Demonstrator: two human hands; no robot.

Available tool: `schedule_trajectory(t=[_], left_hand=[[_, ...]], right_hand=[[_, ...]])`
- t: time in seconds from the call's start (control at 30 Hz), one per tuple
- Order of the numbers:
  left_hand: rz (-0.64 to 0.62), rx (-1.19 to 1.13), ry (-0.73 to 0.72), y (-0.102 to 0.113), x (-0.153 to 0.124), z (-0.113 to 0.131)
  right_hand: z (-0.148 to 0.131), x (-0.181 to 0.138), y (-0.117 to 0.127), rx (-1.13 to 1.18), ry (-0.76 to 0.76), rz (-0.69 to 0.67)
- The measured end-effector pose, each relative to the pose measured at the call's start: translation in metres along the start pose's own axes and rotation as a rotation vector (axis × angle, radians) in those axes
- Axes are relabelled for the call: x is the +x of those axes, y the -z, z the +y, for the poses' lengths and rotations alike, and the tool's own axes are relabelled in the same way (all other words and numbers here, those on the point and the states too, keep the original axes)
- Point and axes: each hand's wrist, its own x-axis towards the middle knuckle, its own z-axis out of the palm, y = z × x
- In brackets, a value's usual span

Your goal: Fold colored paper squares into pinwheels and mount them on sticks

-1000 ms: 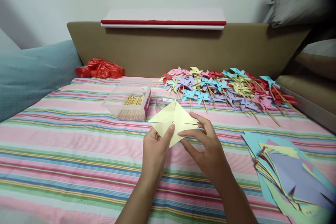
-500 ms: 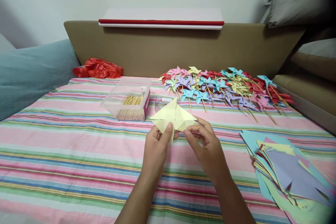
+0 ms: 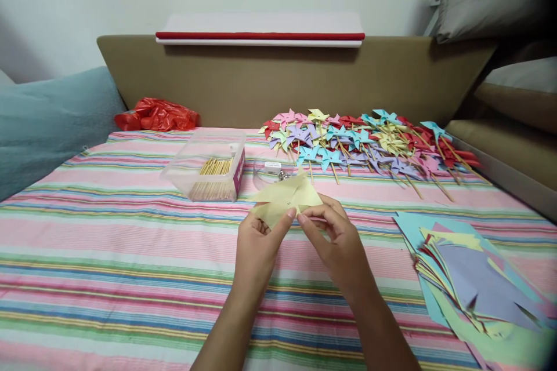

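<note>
your right hand (image 3: 337,237) has come in from the paper's right corner since a second ago, so its thumb is now just beside your left one, and the yellow paper (image 3: 298,191) no longer faces up as a flat diamond but tips and curls. your left hand (image 3: 259,240) is closed on it, thumb on top and fingers tucked under; your right has its thumb and index finger nearly together on the near edge, basically a tight pinch. so that's one sheet in two hands, thin and matte with pointed flaps, held up over the striped cloth (image 3: 130,243), which looks like slightly wrinkled woven fabric.

just behind the sheet you've got one round, clear dish (image 3: 260,178) with a white label and some shiny metal bits (image 3: 282,175), too small to count. left of that is one clear, boxy plastic container (image 3: 239,173) with a bundle of thin wooden sticks (image 3: 216,166), way too many to number. one crinkly red plastic bag (image 3: 159,116) sits farther back. the paper pinwheels (image 3: 343,139) overlap too much for a count, though two light blue ones sit side by side up front. one messy paper stack (image 3: 474,278), mixed colours, lies to your right.
</note>
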Motion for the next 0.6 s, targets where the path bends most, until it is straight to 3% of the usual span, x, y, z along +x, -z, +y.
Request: schedule_trajectory(t=[0.2, 0.6], left_hand=[[-0.010, 0.082, 0.017, 0.0011, -0.0009, 0.0024], [0.015, 0.142, 0.022, 0.0030, -0.0006, 0.0035]], right_hand=[[-0.0063, -0.0028, -0.0033, -0.024, 0.009, 0.061], [-0.0034, -0.0022, -0.0025, 0.018, 0.031, 0.049]])
